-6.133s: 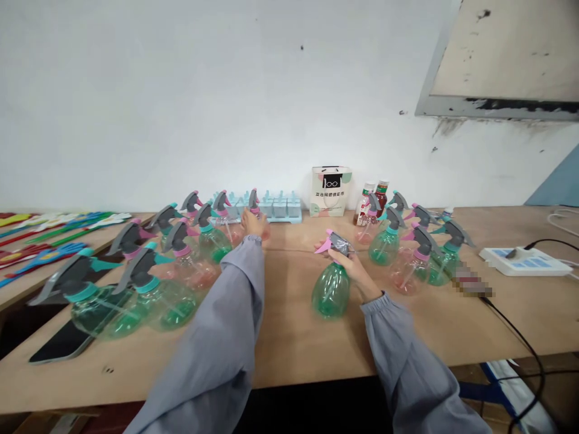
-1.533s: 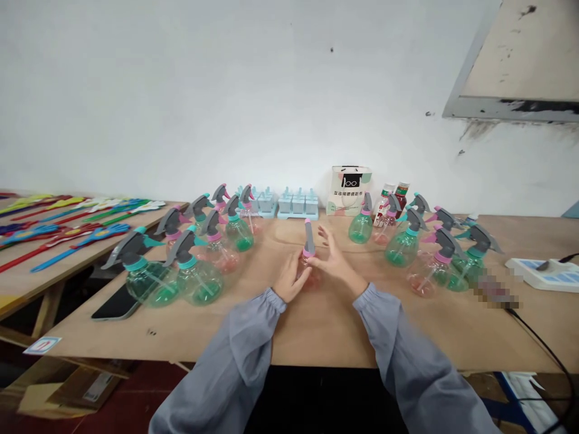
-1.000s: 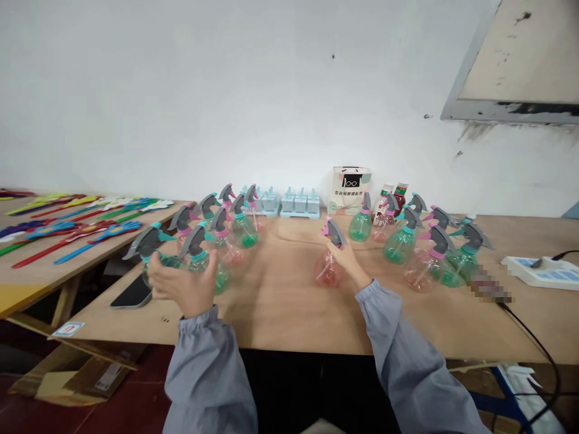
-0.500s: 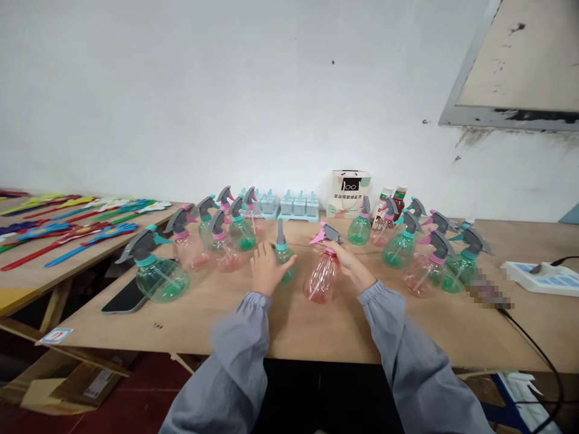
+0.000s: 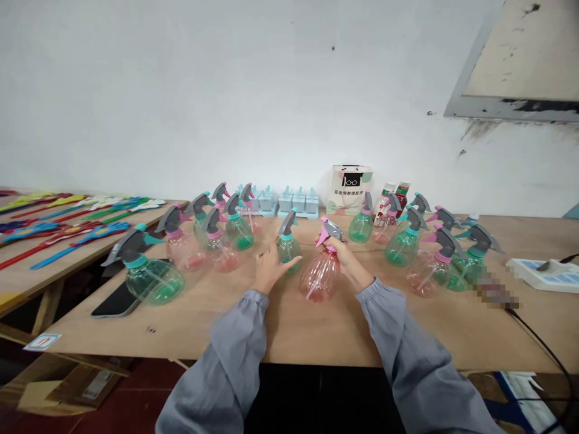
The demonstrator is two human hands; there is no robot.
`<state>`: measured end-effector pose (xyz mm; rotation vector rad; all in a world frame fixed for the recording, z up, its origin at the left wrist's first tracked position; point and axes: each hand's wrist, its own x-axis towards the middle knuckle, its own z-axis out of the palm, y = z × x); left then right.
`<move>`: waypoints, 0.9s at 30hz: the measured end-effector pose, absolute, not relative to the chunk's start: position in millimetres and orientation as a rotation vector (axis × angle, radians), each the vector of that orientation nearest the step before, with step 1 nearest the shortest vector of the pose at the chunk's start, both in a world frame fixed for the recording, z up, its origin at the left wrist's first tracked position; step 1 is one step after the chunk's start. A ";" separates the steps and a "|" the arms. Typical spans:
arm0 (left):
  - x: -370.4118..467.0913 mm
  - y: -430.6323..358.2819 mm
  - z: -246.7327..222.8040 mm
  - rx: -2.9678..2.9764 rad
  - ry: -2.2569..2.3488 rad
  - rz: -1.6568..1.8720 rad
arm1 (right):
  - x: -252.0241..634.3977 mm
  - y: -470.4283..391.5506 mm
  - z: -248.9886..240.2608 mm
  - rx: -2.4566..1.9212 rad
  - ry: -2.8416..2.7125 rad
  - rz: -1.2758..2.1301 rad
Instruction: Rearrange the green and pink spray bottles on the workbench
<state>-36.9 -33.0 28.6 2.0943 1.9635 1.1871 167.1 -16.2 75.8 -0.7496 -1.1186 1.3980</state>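
In the middle of the table, my right hand (image 5: 346,256) is wrapped round the neck of a pink spray bottle (image 5: 320,278) with a grey and pink trigger head. The bottle stands tilted a little. My left hand (image 5: 271,265) is open, thumb and fingers apart, beside a green spray bottle (image 5: 289,248) with a grey and turquoise head. Whether it touches that bottle I cannot tell. Other pink and green spray bottles stand in two groups, one around a green bottle (image 5: 156,282) at the left, one around a pink bottle (image 5: 427,274) at the right.
A phone (image 5: 115,300) lies at the left of the table (image 5: 203,328). Against the wall are pale blue moulds (image 5: 298,204), a paper bag (image 5: 349,190) and two small bottles. A power strip (image 5: 549,277) with a black cable is at the right. Colourful hand-shaped strips cover the left table.
My right hand has closed round the neck of the pink bottle, which now leans slightly. The green bottle's head by my left hand has turned to point right. The view has shifted slightly.
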 end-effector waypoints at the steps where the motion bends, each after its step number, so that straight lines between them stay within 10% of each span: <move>1: -36.8 -32.4 29.0 2.087 1.978 1.180 | 168.2 -15.5 74.3 -0.743 -1.139 1.412; 27: -34.4 -40.4 31.2 2.042 1.991 1.113 | 164.3 -26.4 76.4 -0.702 -1.162 1.380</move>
